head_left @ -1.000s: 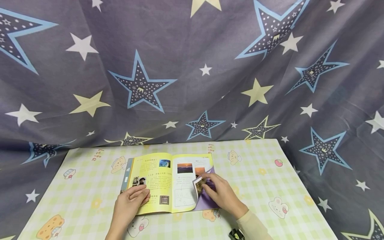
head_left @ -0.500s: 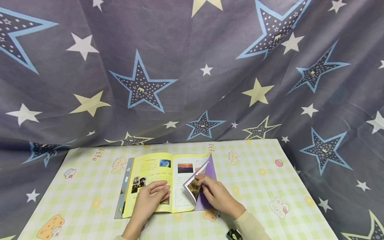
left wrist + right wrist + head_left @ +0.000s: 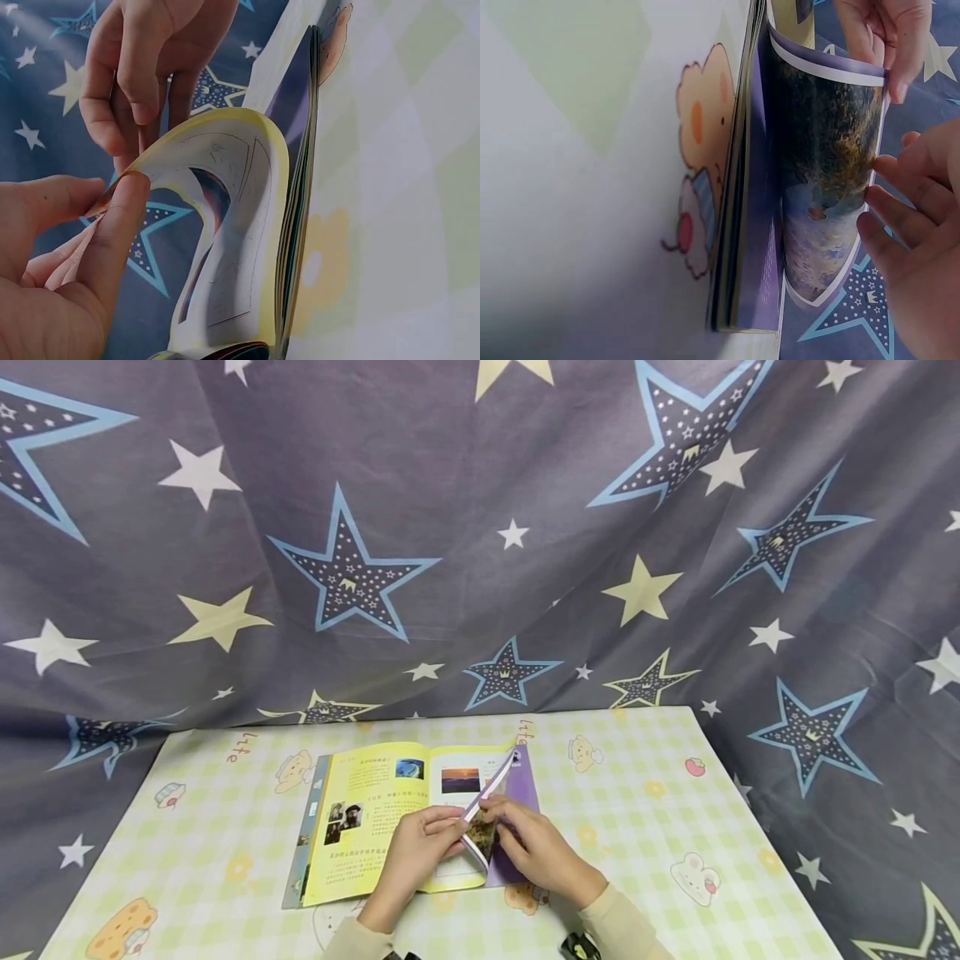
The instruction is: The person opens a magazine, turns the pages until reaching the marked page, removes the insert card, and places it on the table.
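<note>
Head view: open book [image 3: 347, 831] lying on checked tablecloth [image 3: 637, 810], star-print curtain [image 3: 450, 610] behind; L hand [image 3: 420, 847] pinches edge of a lifted pg [image 3: 481, 837], R hand [image 3: 542, 852] just to its right. L wrist view: pg arches up off the book, edge btwn L thumb & fingers; R hand's fingers loosely bent. R wrist view: R fingertips at pg's outer edge, can't tell if touching; purple pg [image 3: 761, 247] underneath.

Comprises book [image 3: 348, 864] of smooth paper, curled page [image 3: 821, 142] with softly glossy print, backdrop [image 3: 450, 485] of matt, creased cloth, smooth-looking table covering [image 3: 637, 818], sleeve [image 3: 624, 928] of matt fabric.
</note>
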`<action>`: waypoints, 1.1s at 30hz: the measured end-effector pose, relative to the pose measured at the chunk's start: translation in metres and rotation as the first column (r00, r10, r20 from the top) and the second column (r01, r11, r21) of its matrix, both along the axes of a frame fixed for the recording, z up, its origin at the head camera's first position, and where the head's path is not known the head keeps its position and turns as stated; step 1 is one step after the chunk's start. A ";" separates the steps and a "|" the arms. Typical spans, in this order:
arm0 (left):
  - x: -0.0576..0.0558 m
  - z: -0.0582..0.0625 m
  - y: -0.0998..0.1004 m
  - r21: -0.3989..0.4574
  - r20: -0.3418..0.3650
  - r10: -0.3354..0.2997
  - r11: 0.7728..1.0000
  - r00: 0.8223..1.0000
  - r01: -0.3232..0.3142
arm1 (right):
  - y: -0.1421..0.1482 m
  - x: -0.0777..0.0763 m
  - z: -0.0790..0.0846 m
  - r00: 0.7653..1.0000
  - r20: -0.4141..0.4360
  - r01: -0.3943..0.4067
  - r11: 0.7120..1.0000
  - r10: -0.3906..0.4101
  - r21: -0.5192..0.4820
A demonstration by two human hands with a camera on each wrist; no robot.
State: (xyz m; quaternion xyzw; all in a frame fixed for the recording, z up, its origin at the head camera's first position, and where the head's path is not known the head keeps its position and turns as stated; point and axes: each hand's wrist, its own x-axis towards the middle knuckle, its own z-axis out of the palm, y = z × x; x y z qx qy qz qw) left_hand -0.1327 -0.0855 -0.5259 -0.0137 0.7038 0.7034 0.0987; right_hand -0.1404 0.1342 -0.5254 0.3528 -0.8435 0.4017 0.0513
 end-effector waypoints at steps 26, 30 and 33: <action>0.026 0.009 -0.089 -0.046 0.125 0.317 0.948 0.940 -0.314 | 0.031 0.003 -0.006 0.989 0.127 0.026 0.950 -0.069 0.310; 0.034 0.007 -0.109 -0.099 0.119 0.380 0.924 0.917 -0.370 | 0.035 0.006 -0.009 0.985 0.167 -0.021 0.927 -0.045 0.375; 0.039 0.004 -0.121 -0.129 0.122 0.424 0.903 0.897 -0.409 | 0.037 0.007 -0.011 0.982 0.186 -0.038 0.915 -0.040 0.402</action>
